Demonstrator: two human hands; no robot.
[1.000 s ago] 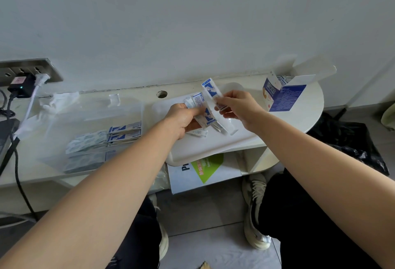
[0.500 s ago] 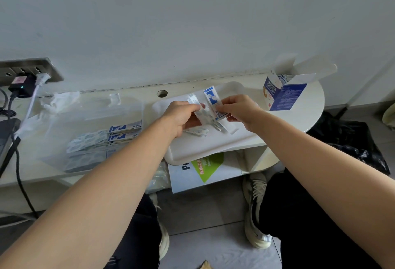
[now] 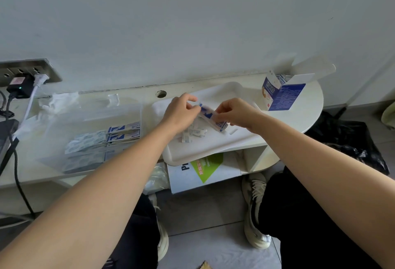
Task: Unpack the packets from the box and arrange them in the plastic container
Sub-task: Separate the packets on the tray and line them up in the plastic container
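- Our left hand pinches the upper end of a blue-and-white bundle of packets with curled fingers.
- Our right hand grips the same bundle lower down, just above the white tray.
- Loose packets lie on the tray under our hands.
- The box stands open to the right.
- The plastic container, on the left, holds stacked packets.
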